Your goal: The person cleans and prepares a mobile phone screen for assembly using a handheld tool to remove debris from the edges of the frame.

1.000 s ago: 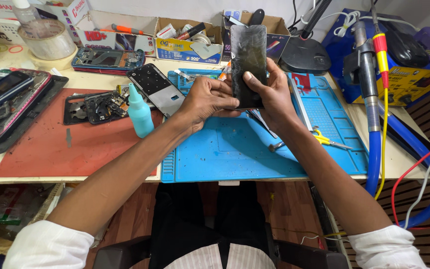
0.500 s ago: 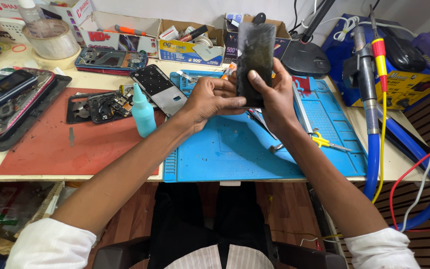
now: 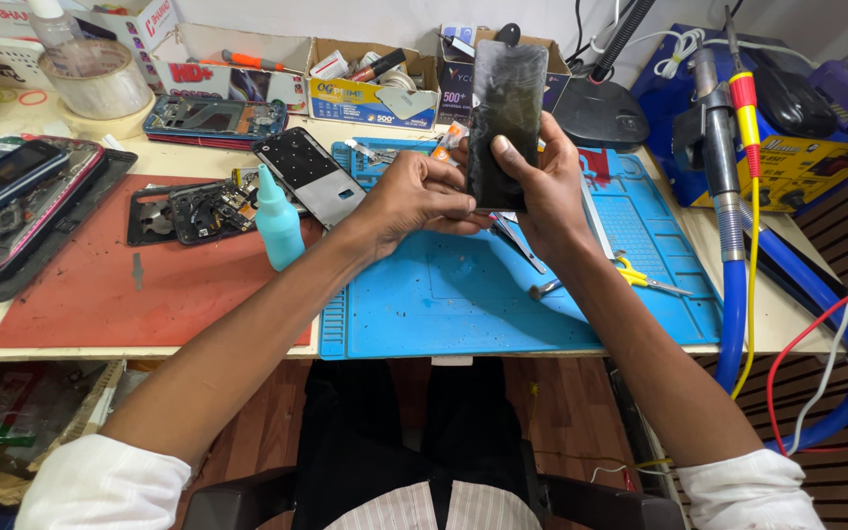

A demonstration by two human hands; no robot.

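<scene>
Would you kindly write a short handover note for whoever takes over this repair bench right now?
Right hand holds the dark phone panel upright above the blue mat, thumb across its face.
Left hand pinches the panel's lower left edge.
On the mat: tweezers and yellow-handled scissors.
On the red mat: a teal bottle, an opened phone frame.
Panel is off any frame; refitting appears not yet done.

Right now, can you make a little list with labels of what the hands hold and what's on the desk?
right hand: holds a dark phone panel upright
left hand: fingertips at the panel's lower edge
under the hands: blue work mat
on the blue mat: tweezers, yellow-handled scissors
left side: red mat, teal squeeze bottle, opened phone parts
back: cardboard boxes with small tools
</scene>
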